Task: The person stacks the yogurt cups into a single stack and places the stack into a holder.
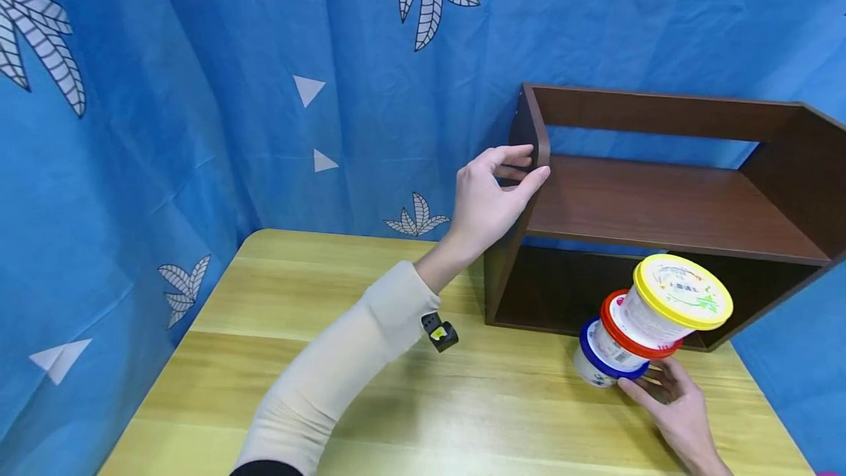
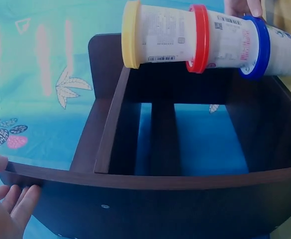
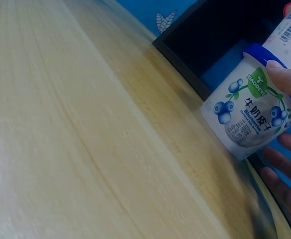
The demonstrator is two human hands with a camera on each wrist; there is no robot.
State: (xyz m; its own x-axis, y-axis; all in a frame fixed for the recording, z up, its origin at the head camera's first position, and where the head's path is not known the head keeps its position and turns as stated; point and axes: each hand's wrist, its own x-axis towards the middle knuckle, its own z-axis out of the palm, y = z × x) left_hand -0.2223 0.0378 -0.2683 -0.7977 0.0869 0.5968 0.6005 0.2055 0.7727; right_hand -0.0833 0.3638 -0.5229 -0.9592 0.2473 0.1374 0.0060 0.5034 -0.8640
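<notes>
Three tubs are stacked at the front of a dark brown wooden shelf (image 1: 661,197): one with a yellow lid (image 1: 684,291) on top, one with a red lid (image 1: 611,323) in the middle and one with a blue lid (image 1: 598,362) at the bottom. My right hand (image 1: 684,417) grips the blue-lidded tub, thumb on its lid rim. Blueberries are printed on this tub (image 3: 249,104) in the right wrist view. My left hand (image 1: 489,193) pinches the edge of the shelf's left side panel (image 2: 150,204) between thumb and fingers.
The shelf has an upper board (image 1: 667,200) and a lower compartment (image 1: 562,292), and stands at the right rear of the pale wooden table (image 1: 218,373). A blue curtain (image 1: 251,94) with leaf prints hangs behind and at the left.
</notes>
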